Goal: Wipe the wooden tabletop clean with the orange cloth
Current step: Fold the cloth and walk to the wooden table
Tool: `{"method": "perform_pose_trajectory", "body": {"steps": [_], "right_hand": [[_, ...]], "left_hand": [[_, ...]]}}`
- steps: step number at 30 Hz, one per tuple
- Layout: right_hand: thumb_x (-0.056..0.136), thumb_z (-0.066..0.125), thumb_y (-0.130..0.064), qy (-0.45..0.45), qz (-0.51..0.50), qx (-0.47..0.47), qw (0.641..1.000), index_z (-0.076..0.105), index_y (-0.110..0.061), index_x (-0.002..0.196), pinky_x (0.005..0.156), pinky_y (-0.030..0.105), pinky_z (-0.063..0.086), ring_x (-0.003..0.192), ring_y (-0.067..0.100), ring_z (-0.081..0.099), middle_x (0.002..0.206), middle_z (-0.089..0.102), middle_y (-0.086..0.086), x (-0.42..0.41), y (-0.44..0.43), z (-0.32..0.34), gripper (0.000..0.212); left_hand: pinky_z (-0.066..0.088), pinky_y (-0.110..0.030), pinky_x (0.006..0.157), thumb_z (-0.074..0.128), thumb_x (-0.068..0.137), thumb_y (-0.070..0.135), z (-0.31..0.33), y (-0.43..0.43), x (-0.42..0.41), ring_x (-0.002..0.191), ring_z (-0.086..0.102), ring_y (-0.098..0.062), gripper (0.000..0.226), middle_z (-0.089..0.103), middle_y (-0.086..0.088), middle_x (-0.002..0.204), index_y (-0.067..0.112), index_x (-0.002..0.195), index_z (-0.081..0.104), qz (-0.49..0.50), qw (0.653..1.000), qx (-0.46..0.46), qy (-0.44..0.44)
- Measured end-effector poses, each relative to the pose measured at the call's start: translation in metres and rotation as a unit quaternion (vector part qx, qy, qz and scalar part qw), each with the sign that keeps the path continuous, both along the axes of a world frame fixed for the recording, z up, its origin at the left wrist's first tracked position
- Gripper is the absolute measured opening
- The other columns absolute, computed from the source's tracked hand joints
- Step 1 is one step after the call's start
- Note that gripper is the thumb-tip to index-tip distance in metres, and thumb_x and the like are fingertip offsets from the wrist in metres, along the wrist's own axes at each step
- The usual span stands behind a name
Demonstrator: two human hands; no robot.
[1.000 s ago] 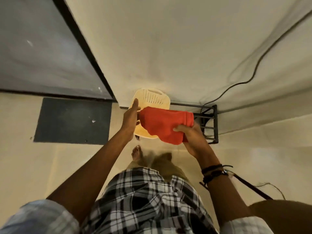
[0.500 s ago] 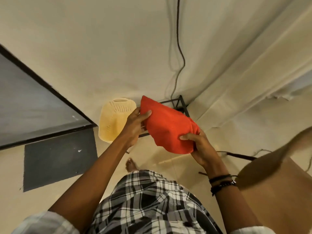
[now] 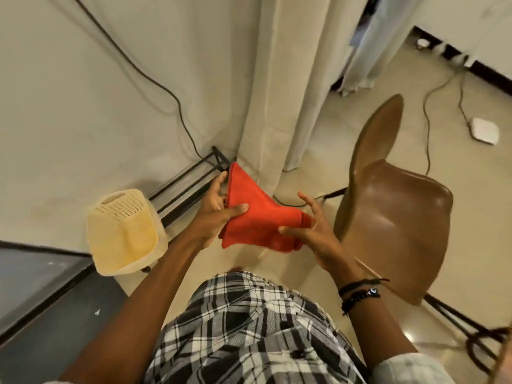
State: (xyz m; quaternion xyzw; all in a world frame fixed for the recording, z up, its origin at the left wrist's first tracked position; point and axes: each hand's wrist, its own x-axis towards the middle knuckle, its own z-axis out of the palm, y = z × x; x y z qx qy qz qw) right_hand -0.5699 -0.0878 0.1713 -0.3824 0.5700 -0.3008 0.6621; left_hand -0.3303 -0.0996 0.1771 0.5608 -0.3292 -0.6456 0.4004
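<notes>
I hold the folded orange cloth [image 3: 256, 214] in front of my body, above the floor. My left hand [image 3: 214, 210] grips its left edge, thumb across the top and fingers behind. My right hand [image 3: 310, 231] supports the cloth's right end with its fingers spread, the cloth resting against the palm and fingertips. No wooden tabletop shows in the head view.
A brown moulded chair [image 3: 388, 217] stands just right of my hands. A cream perforated basket [image 3: 122, 231] sits upturned on the left by a black wire rack [image 3: 188, 184]. Curtains [image 3: 291, 79] hang ahead. Cables and a white device [image 3: 484, 131] lie on the floor.
The view has swung to the right, away from the basket and onto the chair and curtains. My left hand moved onto the cloth, and my right hand's fingers have spread.
</notes>
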Motion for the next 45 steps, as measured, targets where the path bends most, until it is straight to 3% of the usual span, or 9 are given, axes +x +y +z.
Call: {"method": "perform_pose_trajectory", "body": {"steps": [5, 9, 13, 16, 20, 26, 36, 41, 45], "right_hand": [[0.072, 0.088, -0.006, 0.219, -0.033, -0.142, 0.965, 0.061, -0.018, 0.125, 0.089, 0.031, 0.057, 0.1, 0.004, 0.061, 0.113, 0.061, -0.014, -0.021, 0.019, -0.008, 0.061], [0.068, 0.09, -0.022, 0.403, -0.121, -0.172, 0.891, 0.072, -0.015, 0.088, 0.069, 0.03, 0.038, 0.084, 0.022, 0.061, 0.085, 0.066, 0.0, -0.028, 0.036, -0.023, 0.028], [0.065, 0.091, -0.021, 0.51, -0.205, -0.182, 0.816, 0.069, -0.01, 0.081, 0.069, 0.022, 0.019, 0.092, 0.016, 0.04, 0.096, 0.05, 0.002, -0.025, 0.063, -0.03, 0.029], [0.064, 0.085, -0.004, 0.534, -0.249, -0.202, 0.782, 0.059, -0.009, 0.077, 0.071, 0.024, 0.024, 0.09, 0.019, 0.041, 0.093, 0.054, 0.01, -0.019, 0.086, -0.031, 0.03], [0.069, 0.076, -0.002, 0.482, -0.312, -0.143, 0.806, 0.052, -0.013, 0.076, 0.06, 0.047, 0.047, 0.071, 0.029, 0.055, 0.077, 0.06, 0.008, -0.012, 0.121, -0.037, 0.027], [0.072, 0.077, -0.004, 0.429, -0.392, -0.112, 0.806, 0.063, -0.013, 0.084, 0.064, 0.042, 0.051, 0.07, 0.018, 0.063, 0.078, 0.066, -0.003, 0.003, 0.18, -0.024, 0.021], [0.071, 0.076, 0.01, 0.335, -0.48, -0.132, 0.8, 0.069, -0.022, 0.101, 0.081, 0.03, 0.059, 0.094, 0.008, 0.07, 0.099, 0.069, -0.013, 0.005, 0.272, 0.014, 0.045], [0.079, 0.079, 0.004, 0.3, -0.588, -0.106, 0.744, 0.069, -0.017, 0.113, 0.09, 0.031, 0.055, 0.1, 0.009, 0.069, 0.105, 0.072, -0.005, 0.003, 0.346, 0.008, 0.041], [0.088, 0.078, -0.016, 0.317, -0.66, -0.052, 0.679, 0.056, -0.014, 0.136, 0.095, 0.028, 0.053, 0.116, 0.009, 0.062, 0.127, 0.064, -0.002, 0.014, 0.4, -0.007, 0.053]], "left_hand": [[0.047, -0.03, 0.104, 0.083, 0.074, 0.0, 0.0, -0.023, -0.038, 0.135, 0.042, -0.016, 0.099, 0.036, 0.0, 0.15, 0.024, 0.15, 0.024, -0.084, 0.987, -0.083, -0.106], [0.042, -0.039, 0.111, 0.084, 0.059, 0.019, -0.004, -0.041, -0.053, 0.137, 0.042, -0.018, 0.106, 0.043, 0.001, 0.145, 0.026, 0.148, 0.027, -0.239, 0.946, -0.151, -0.16], [0.041, -0.03, 0.108, 0.086, 0.068, 0.007, -0.007, -0.053, -0.07, 0.132, 0.049, -0.018, 0.09, 0.051, -0.003, 0.144, 0.02, 0.145, 0.042, -0.381, 0.847, -0.253, -0.271], [0.043, -0.029, 0.099, 0.086, 0.065, 0.005, -0.012, -0.056, -0.083, 0.117, 0.06, -0.026, 0.075, 0.064, -0.01, 0.127, 0.011, 0.134, 0.058, -0.416, 0.778, -0.344, -0.321], [0.045, -0.041, 0.087, 0.087, 0.062, 0.018, -0.022, -0.051, -0.101, 0.101, 0.06, -0.038, 0.055, 0.07, -0.015, 0.11, 0.01, 0.114, 0.07, -0.489, 0.642, -0.443, -0.39], [0.033, -0.038, 0.092, 0.075, 0.077, 0.036, -0.025, -0.016, -0.126, 0.116, 0.047, -0.03, 0.045, 0.06, -0.007, 0.118, 0.019, 0.118, 0.065, -0.598, 0.508, -0.453, -0.425], [0.053, -0.041, 0.078, 0.081, 0.077, 0.031, -0.021, 0.094, -0.186, 0.094, 0.065, -0.02, 0.037, 0.071, -0.001, 0.103, 0.019, 0.11, 0.068, -0.773, 0.5, -0.363, -0.145], [0.05, -0.043, 0.062, 0.064, 0.07, 0.045, -0.017, 0.157, -0.209, 0.067, 0.06, -0.025, 0.033, 0.063, -0.003, 0.07, 0.013, 0.076, 0.063, -0.773, 0.493, -0.373, -0.145], [0.048, -0.04, 0.06, 0.063, 0.071, 0.054, -0.017, 0.212, -0.225, 0.064, 0.061, -0.02, 0.038, 0.063, 0.004, 0.067, 0.017, 0.077, 0.063, -0.782, 0.485, -0.37, -0.131]]}}
